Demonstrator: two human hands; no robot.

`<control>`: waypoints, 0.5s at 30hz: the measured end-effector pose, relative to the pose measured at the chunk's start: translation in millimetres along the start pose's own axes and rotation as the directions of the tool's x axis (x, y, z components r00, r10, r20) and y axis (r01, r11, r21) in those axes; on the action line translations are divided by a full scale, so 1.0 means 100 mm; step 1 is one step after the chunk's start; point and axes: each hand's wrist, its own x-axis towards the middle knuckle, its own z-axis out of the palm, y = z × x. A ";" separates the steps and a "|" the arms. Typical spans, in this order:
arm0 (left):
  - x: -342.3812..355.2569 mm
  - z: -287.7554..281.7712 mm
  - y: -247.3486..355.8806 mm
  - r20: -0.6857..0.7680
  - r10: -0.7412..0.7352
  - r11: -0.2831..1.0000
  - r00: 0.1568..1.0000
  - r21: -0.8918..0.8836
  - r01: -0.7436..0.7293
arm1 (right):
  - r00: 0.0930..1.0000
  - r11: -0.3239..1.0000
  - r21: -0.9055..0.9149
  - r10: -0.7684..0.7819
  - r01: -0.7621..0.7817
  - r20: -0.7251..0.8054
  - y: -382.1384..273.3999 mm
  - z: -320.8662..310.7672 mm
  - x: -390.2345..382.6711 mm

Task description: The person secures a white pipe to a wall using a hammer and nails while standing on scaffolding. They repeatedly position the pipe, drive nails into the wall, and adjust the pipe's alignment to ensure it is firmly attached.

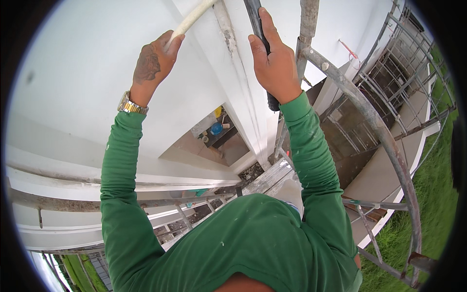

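My left hand [154, 62], raised at upper left, is closed around a cream-coloured rod [195, 15]. The rod curves up out of the top of the view. Higher on the right, my right hand [278, 70] grips a black pole [255, 18]. Its thumb and index finger lie along the pole, and the other fingers are hidden. The pole's lower end [273, 103] shows below that wrist. In front of both hands is a white wall [87, 92] with a rough, patchy vertical strip [226, 30] between them.
Metal scaffold tubes surround me, including a curved grey frame [382, 121] at right and a rail [53, 200] at left. Far below, a blue bucket [216, 128] stands in an opening. Scaffold planks [272, 176] lie beneath me. Grass [438, 194] stretches along the right.
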 end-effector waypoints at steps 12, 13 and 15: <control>-0.15 0.15 -0.01 -0.057 -0.008 0.993 0.998 0.115 0.015 | 1.000 1.000 0.011 -0.010 0.009 0.018 -0.08 0.07 0.01; -0.18 0.17 0.02 -0.050 -0.041 0.994 0.998 0.099 0.045 | 0.993 0.995 0.008 -0.103 0.104 -0.051 -0.08 0.08 0.02; -0.18 0.21 -0.01 -0.048 -0.030 0.996 0.998 0.079 0.034 | 0.985 0.988 -0.022 -0.156 0.155 -0.075 -0.03 0.15 -0.02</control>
